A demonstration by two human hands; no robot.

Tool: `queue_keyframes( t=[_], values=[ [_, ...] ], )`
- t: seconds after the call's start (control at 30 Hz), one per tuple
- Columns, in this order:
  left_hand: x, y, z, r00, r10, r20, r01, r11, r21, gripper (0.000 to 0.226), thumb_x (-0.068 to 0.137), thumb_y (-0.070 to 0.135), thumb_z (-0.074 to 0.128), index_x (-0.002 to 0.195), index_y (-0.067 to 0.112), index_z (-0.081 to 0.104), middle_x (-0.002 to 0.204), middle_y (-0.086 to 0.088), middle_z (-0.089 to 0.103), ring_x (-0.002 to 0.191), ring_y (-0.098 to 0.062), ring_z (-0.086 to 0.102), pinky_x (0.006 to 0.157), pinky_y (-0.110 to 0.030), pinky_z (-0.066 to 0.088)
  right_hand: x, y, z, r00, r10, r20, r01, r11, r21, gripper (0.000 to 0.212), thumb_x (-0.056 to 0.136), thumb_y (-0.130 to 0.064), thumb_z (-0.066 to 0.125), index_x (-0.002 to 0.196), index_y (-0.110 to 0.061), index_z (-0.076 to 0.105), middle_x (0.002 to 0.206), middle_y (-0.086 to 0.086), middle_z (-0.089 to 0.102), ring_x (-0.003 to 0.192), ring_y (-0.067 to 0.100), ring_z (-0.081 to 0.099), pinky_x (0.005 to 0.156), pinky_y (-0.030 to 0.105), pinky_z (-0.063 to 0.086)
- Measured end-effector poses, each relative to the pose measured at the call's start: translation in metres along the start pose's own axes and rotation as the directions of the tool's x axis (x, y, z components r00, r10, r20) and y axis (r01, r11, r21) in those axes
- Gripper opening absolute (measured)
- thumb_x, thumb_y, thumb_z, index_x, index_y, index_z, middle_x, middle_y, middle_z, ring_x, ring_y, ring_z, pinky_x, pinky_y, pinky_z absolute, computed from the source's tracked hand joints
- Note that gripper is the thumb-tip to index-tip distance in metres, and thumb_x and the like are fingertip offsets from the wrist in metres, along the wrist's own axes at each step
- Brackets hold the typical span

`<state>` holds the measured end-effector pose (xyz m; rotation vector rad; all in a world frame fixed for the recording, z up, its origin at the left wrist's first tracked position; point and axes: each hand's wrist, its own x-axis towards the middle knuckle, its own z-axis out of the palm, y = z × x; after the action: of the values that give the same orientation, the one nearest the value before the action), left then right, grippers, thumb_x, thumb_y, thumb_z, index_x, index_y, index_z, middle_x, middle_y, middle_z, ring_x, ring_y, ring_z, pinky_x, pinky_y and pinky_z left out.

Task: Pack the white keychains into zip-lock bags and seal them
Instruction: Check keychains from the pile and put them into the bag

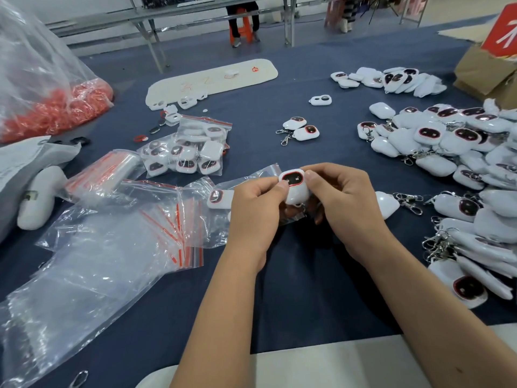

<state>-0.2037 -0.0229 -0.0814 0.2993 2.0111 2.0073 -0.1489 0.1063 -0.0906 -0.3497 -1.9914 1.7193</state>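
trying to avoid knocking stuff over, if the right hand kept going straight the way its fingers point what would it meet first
The right hand points left across the table, so it would first meet the white keychain it already pinches, then the left hand just beyond. Depth is hard to judge.

light: bright, even overhead | glare: plastic bags (92,247) | edges: wide-angle bending | focus: slightly soft
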Motion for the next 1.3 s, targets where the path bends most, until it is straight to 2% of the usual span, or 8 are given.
queue_keyframes(
  t=[0.23,0.63,0.9,0.97,1.03,1.13,1.2,1.3],
  values=[
    [0.0,0.003,0.0,1.0,-0.007,-0.002,0.007,0.998,-0.07,0.027,0.103,0.01,0.056,0.096,0.014,0.081,0.094,-0.013,0.079,0.082,-0.02,0.071,0.067,-0.023,0.059,0.0,0.001,0.0,1.0,-0.006,0.021,0.005,0.999,0.036,0.019,0.101,-0.012,0.065,0.097,-0.025,0.079,0.078,-0.004,0.074,0.061,0.007,0.062,0.049,0.023,0.049],
    [0.003,-0.001,0.001,0.998,0.029,-0.049,-0.031,0.999,-0.04,0.021,0.102,0.012,0.06,0.102,0.011,0.081,0.091,-0.006,0.079,0.087,-0.022,0.076,0.07,-0.029,0.061,0.0,0.002,0.0,1.0,-0.002,0.017,0.001,0.998,0.067,0.01,0.097,-0.018,0.073,0.091,-0.024,0.077,0.072,-0.003,0.072,0.055,0.01,0.06,0.045,0.025,0.049],
    [0.004,-0.003,0.004,0.994,0.009,-0.111,-0.014,0.999,-0.047,0.013,0.099,0.013,0.066,0.103,0.005,0.075,0.094,-0.008,0.075,0.076,-0.019,0.076,0.081,-0.038,0.064,0.009,0.003,-0.003,0.968,0.218,-0.124,-0.209,0.975,0.081,0.017,0.1,-0.025,0.071,0.098,-0.008,0.07,0.059,-0.002,0.065,0.045,0.011,0.054,0.038,0.021,0.039],
    [0.003,-0.002,0.004,0.993,0.005,-0.117,-0.011,0.999,-0.048,0.013,0.099,0.014,0.066,0.103,0.005,0.074,0.097,-0.01,0.074,0.077,-0.021,0.077,0.081,-0.038,0.064,0.011,0.001,-0.002,0.96,0.24,-0.14,-0.217,0.963,0.161,0.011,0.104,-0.014,0.064,0.106,-0.004,0.067,0.07,0.001,0.073,0.055,0.013,0.066,0.047,0.022,0.05],
    [0.002,0.0,0.004,0.993,0.006,-0.122,-0.014,0.998,-0.062,0.012,0.099,0.014,0.067,0.102,0.005,0.073,0.098,-0.01,0.074,0.078,-0.022,0.077,0.081,-0.037,0.064,0.011,0.002,-0.002,0.965,0.248,-0.087,-0.217,0.939,0.268,0.024,0.106,-0.001,0.055,0.127,-0.007,0.062,0.105,0.004,0.08,0.091,0.014,0.078,0.076,0.025,0.062],
    [0.002,0.0,0.004,0.991,0.017,-0.131,-0.025,0.998,-0.052,0.014,0.098,0.015,0.067,0.105,0.004,0.073,0.102,-0.011,0.073,0.082,-0.022,0.078,0.086,-0.039,0.063,0.011,0.005,-0.01,0.979,0.205,0.012,-0.201,0.94,0.275,0.067,0.105,0.009,0.049,0.164,-0.016,0.029,0.161,0.0,0.047,0.141,0.006,0.052,0.116,0.029,0.045],
    [0.0,0.0,0.004,0.992,0.023,-0.125,-0.028,0.999,-0.036,0.013,0.098,0.016,0.068,0.103,0.005,0.073,0.1,-0.009,0.074,0.083,-0.022,0.078,0.09,-0.043,0.063,0.009,0.004,-0.01,0.988,0.152,0.025,-0.153,0.951,0.268,0.072,0.104,0.013,0.047,0.165,-0.017,0.024,0.168,-0.001,0.036,0.149,0.006,0.041,0.119,0.025,0.04],
    [0.0,0.002,0.004,0.993,0.032,-0.117,-0.034,0.999,-0.013,0.009,0.096,0.015,0.069,0.098,0.007,0.074,0.093,-0.003,0.074,0.083,-0.022,0.078,0.092,-0.048,0.061,0.001,-0.002,-0.004,0.992,0.025,-0.123,-0.018,0.998,0.059,0.057,0.1,0.011,0.054,0.152,-0.013,0.05,0.151,0.0,0.057,0.138,0.008,0.055,0.111,0.016,0.044]
  ],
)
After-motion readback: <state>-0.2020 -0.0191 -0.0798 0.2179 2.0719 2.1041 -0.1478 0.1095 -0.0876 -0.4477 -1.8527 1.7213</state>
